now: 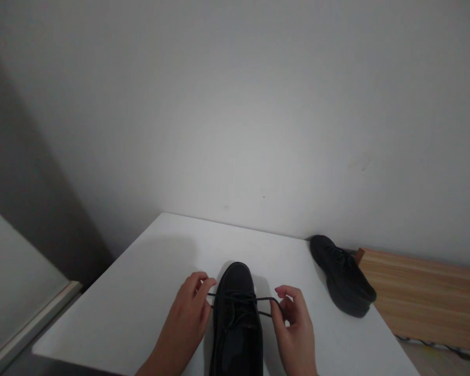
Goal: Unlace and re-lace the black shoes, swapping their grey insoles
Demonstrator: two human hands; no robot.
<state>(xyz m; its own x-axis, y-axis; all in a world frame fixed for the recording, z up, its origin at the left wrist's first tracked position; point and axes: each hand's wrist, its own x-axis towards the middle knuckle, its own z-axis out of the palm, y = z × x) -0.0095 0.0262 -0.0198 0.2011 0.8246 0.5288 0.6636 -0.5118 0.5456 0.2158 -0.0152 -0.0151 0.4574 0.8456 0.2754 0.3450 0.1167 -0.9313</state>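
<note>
A black lace-up shoe [238, 324] lies on the white table [149, 282], its toe towards the wall. Its dark shoelace [264, 298] crosses over the front and runs out to both sides. On the left of the shoe, my left hand [191, 300] is closed, with thumb and fingers pinching a stretch of the lace. Opposite it, my right hand [293, 324] has its fingers curled around a loop of the lace. The lower end of the shoe is cut off by the frame edge.
A second black shoe [342, 277] rests near the table's right edge. Beyond that edge is a wood-grain panel [426, 297]. A plain wall [250, 130] rises along the back of the table. At the far left stands a white panel [15, 292].
</note>
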